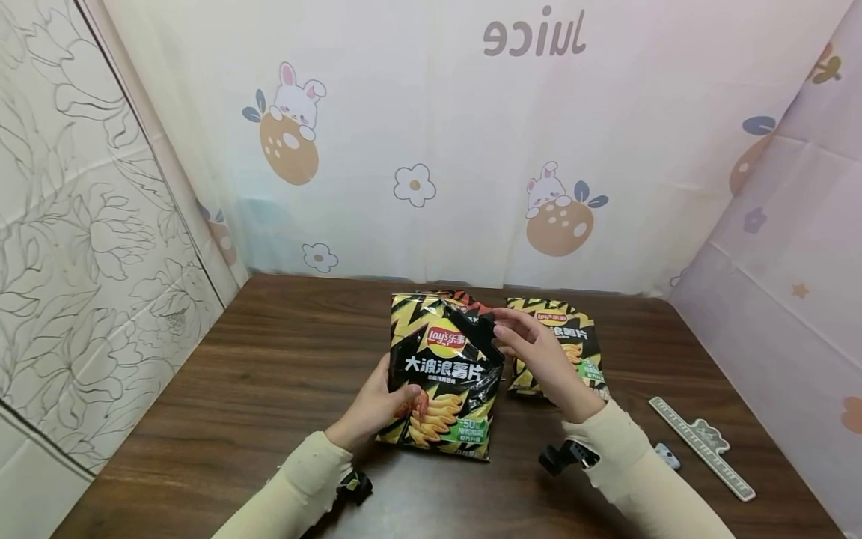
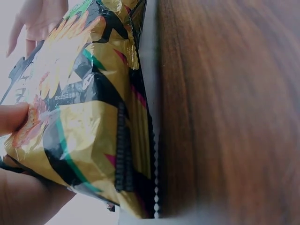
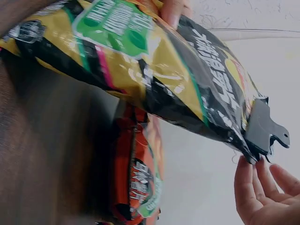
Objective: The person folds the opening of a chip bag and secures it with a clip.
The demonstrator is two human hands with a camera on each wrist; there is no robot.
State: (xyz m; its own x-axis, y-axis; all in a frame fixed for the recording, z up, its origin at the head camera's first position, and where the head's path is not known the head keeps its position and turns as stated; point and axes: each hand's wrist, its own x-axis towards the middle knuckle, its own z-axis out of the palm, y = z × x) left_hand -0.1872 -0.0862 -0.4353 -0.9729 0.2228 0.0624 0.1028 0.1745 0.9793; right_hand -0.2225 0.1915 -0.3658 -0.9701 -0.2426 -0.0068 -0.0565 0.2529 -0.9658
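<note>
A black-and-yellow Lay's chip bag [image 1: 438, 408] is held up over the table, slightly tilted. My left hand [image 1: 377, 404] grips its lower left side, the thumb lying on the front and the other fingers hidden behind. On the folded top right corner sits a black clip [image 3: 259, 125]. My right hand [image 1: 539, 355] is at that corner, fingertips touching the bag's edge beside the clip; in the right wrist view its fingers [image 3: 243, 185] are fairly straight, not curled round the clip.
Behind the held bag lies a red chip bag [image 1: 471, 302], partly covered. Another yellow-and-black chip bag [image 1: 584, 329] lies at the back right. On the right side of the brown table [image 1: 222, 389] are a pale green ruler-like strip [image 1: 703, 449] and a small whitish object [image 1: 667, 456].
</note>
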